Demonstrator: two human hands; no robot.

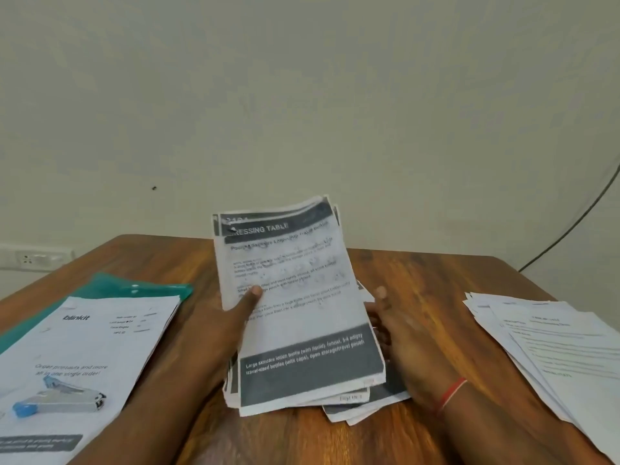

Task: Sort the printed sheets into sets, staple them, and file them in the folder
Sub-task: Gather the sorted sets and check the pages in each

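A thick stack of printed sheets [302, 307] with a dark header and footer band stands tilted up from the wooden table [419, 276], its lower edge on the wood. My left hand [231, 317] grips its left edge, thumb on the front page. My right hand [399, 330] holds the right edge from behind, fingers hidden by the paper. A blue and silver stapler [58, 402] lies on a white sheet [84, 347] at the left. Under that sheet lies a green folder [134, 286].
A fanned pile of printed sheets [550, 344] lies at the right of the table. A few loose pages [362, 411] stick out under the held stack. A wall socket [33, 260] is at the far left, and a black cable [577, 223] runs down the wall at right.
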